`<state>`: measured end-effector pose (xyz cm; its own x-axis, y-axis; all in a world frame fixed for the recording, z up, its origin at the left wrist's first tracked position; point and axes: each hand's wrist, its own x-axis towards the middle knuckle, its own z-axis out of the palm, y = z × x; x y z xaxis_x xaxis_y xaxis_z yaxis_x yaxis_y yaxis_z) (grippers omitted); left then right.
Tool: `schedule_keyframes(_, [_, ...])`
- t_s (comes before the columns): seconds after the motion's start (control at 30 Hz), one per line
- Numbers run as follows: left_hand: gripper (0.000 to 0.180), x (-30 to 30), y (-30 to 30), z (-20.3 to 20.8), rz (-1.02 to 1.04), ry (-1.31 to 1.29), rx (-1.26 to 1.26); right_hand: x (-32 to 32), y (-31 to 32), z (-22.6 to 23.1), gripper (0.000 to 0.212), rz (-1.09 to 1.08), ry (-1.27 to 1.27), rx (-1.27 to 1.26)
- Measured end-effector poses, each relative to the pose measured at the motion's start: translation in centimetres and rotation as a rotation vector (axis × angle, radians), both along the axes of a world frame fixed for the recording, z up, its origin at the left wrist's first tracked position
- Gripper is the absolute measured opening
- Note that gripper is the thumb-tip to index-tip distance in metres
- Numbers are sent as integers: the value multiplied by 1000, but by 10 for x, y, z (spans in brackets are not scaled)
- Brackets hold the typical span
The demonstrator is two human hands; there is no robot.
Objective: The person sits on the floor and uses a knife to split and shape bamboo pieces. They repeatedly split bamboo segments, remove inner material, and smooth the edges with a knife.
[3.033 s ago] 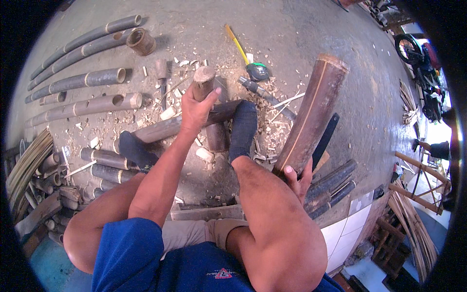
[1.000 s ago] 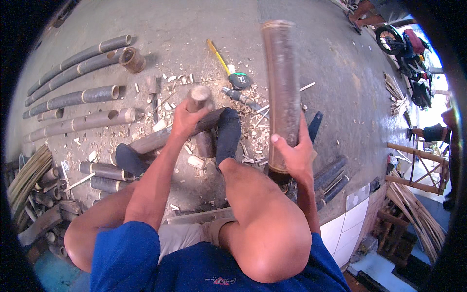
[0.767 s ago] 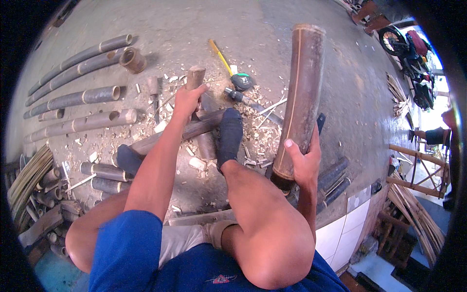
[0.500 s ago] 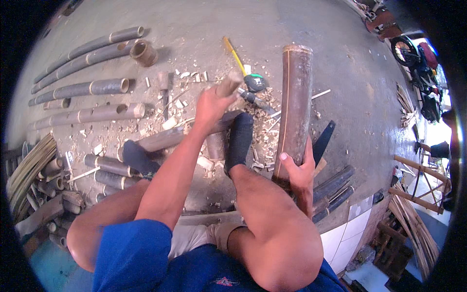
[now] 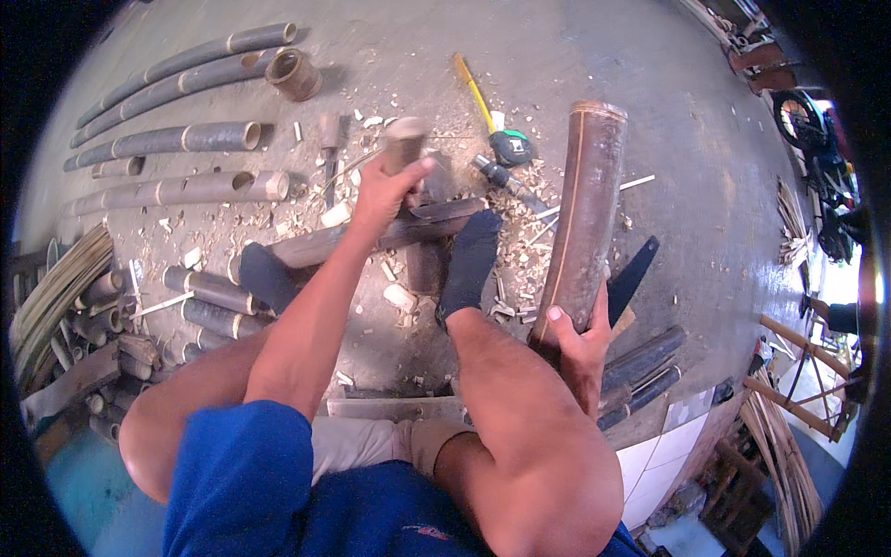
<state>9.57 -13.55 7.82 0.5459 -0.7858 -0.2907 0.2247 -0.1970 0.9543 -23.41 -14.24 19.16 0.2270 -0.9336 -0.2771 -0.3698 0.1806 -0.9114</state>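
Observation:
My left hand [image 5: 380, 193] is closed around a short brown wooden cylinder [image 5: 406, 147], smeared by motion, its lower part hidden by my fingers. Just below that hand, a split-looking dark bamboo length [image 5: 334, 243] lies across the floor between my socked feet. Under it is a short brown bamboo piece [image 5: 427, 269]. At the right, my right hand [image 5: 583, 351] grips the lower end of a thick brown bamboo tube [image 5: 587, 209], thumb on the near side. The tube leans away from me and carries a pale line down its length.
Wood chips surround a tape measure [image 5: 510, 147] with its yellow blade out, a dark cylindrical tool [image 5: 506, 181] and a wooden-handled tool [image 5: 329, 139]. Long bamboo tubes [image 5: 176, 139] lie far left. A saw [image 5: 634, 278] rests beside my right hand; a strip bundle [image 5: 60, 292] stands left.
The cylinder in my left hand has swung from pointing right to nearly upright. My right hand keeps hold of the bamboo tube. The whole view has shifted slightly.

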Motion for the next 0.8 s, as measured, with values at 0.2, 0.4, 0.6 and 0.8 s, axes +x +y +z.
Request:
schedule_keyframes(0.2, [29, 19, 53, 2, 340, 59, -104, 1, 7, 3, 88, -8, -91, 27])
schedule_keyframes(0.4, [29, 21, 72, 10, 219, -70, -44, 9, 9, 8, 90, 40, -101, 17])
schedule_keyframes(0.6, [29, 14, 68, 14, 229, -85, -42, 14, 12, 14, 92, 79, -49, -6])
schedule_keyframes(0.8, [33, 18, 69, 10, 215, -63, -28, 17, 15, 16, 93, 72, -71, 37])
